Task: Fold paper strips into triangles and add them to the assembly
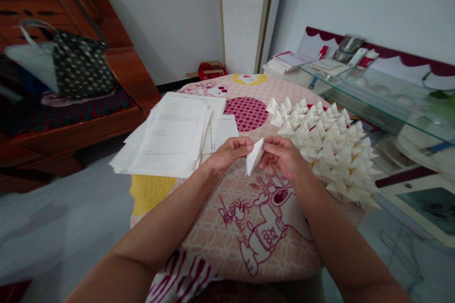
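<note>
Between my two hands is a small piece of folded white paper (254, 157), narrow and pointed at its lower end, held above the table. My left hand (231, 152) pinches its left side with thumb and fingers. On the other side, my right hand (283, 155) grips the upper right edge, its lower fingers curled beneath. To the right stand rows of folded white paper pieces (323, 137) with pointed tips, packed close together. A stack of printed paper sheets (170, 132) lies to the left of my hands.
A patterned pink cloth (280, 251) covers the round table. Close on the right is a glass-topped stand (387, 99) with booklets (284, 61) and small containers. A wooden bench (128, 71) with a dotted bag (78, 64) stands at left, a tall white cabinet (243, 19) behind.
</note>
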`<state>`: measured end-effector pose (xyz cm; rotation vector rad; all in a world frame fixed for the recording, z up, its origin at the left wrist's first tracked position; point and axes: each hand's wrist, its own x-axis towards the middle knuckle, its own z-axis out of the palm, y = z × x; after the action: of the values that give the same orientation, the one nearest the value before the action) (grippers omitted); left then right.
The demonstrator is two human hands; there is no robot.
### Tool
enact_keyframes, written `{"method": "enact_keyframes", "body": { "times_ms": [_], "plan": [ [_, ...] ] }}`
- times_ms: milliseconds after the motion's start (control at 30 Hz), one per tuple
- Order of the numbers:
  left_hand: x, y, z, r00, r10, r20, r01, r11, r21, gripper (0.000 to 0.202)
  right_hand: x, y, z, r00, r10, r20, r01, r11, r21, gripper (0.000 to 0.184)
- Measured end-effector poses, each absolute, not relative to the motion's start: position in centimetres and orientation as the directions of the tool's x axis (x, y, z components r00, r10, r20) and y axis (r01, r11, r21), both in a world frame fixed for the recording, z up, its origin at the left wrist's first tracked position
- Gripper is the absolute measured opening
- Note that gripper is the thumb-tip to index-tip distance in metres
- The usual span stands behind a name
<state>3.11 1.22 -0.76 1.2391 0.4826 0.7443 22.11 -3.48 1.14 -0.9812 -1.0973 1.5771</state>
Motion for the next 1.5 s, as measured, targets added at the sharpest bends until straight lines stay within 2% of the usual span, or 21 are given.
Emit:
{"method": "enact_keyframes", "body": {
  "times_ms": [167,300,433,700,1100,1333,1500],
  "plan": [
    [3.2,1.2,-0.7,0.64,0.758,0.126,-0.29,0.086,0.953,0.034,22.0,-3.3,0.8,-0.195,0.98,-0.042,-0.261,-0.093,-0.961,0.028],
    [3.8,0.7,-0.2,0.572,0.787,0.233,-0.316,-0.051,0.947,0.04,21.8,-3.4,0.8,-0.143,0.99,-0.01,-0.225,-0.043,-0.973,0.026],
    [4.1,0.2,-0.1,0.511,0.806,0.3,-0.245,-0.198,0.949,0.036,21.6,-3.4,0.8,-0.123,0.992,-0.001,-0.199,-0.025,-0.98,0.027],
    [3.7,0.1,-0.2,0.44,0.821,0.365,-0.096,-0.361,0.928,0.025,21.4,-3.4,0.7,-0.086,0.996,-0.016,-0.17,-0.031,-0.985,0.029],
    [3.8,-0.4,0.0,0.448,0.84,0.306,-0.078,-0.304,0.949,0.025,21.1,-3.4,0.3,-0.025,0.999,0.033,-0.069,0.032,-0.997,0.025],
    [4.1,-0.1,-0.5,0.465,0.848,0.254,-0.306,-0.115,0.945,0.024,20.7,-3.3,0.0,0.049,0.999,0.004,-0.072,0.008,-0.997,0.015],
    [4.2,0.2,-0.8,0.47,0.843,0.262,-0.343,-0.099,0.934,0.027,20.5,-3.2,-0.1,0.048,0.999,-0.007,-0.099,-0.003,-0.995,0.017]
  ]
}}
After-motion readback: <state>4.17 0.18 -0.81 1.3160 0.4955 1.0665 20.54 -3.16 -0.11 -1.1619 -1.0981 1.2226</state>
